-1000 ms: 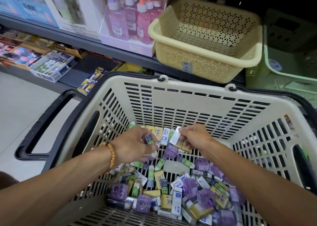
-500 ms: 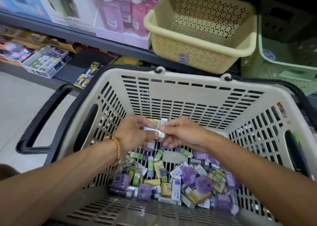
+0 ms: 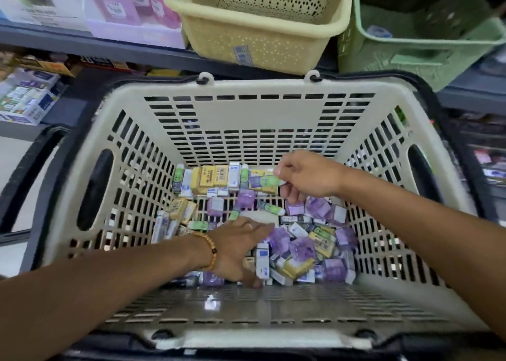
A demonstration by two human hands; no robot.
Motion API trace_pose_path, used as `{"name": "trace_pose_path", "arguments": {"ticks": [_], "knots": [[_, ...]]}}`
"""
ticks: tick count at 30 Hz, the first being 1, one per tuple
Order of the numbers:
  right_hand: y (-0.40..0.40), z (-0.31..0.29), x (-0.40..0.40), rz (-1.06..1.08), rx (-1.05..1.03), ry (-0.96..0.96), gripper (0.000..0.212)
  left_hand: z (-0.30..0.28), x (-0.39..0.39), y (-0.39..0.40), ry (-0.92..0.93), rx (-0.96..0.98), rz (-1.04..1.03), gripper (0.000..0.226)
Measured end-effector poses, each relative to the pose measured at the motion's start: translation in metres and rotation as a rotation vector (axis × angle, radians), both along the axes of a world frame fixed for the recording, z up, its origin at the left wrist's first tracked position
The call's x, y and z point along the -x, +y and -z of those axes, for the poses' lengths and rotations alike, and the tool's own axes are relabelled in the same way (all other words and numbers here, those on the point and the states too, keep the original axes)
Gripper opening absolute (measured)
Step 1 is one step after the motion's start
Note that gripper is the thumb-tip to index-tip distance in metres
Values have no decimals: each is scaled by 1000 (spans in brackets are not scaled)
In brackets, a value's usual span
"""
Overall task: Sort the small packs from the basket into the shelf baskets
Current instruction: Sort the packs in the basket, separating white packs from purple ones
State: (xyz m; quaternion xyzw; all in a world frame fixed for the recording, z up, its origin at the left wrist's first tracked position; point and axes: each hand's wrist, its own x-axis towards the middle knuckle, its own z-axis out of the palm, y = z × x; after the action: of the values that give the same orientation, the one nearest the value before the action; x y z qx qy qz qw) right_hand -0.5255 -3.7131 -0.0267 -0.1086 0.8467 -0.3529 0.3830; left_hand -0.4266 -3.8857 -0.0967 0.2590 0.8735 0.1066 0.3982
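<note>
Right hand point(image 3: 309, 177) fingertips pinch slim green pack point(image 3: 267, 180), blurred; left hand point(image 3: 238, 251) lies flat, fingers straight, on boxy packs point(image 3: 298, 248), purple, yellow, white, glossy, fingertips hidden; slotted cream basket point(image 3: 246, 119) holds all; perforated yellow basket point(image 3: 260, 32), green basket point(image 3: 424, 40) on shelf, tops cut off.

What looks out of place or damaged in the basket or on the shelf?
Nothing stands out. The packs lie jumbled in the basket, as expected before sorting. None looks torn or spilled outside it. The yellow basket and green basket sit upright.
</note>
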Motion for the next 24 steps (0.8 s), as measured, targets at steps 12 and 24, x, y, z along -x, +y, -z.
{"name": "trace_pose_path", "arguments": {"ticks": [12,24], "knots": [[-4,17,14,-87,-30,66,26,-2,6,6,-210,98,-134,101],[0,22,18,-58,-64,61,24,-11,1,7,-263,27,-154,70]]}}
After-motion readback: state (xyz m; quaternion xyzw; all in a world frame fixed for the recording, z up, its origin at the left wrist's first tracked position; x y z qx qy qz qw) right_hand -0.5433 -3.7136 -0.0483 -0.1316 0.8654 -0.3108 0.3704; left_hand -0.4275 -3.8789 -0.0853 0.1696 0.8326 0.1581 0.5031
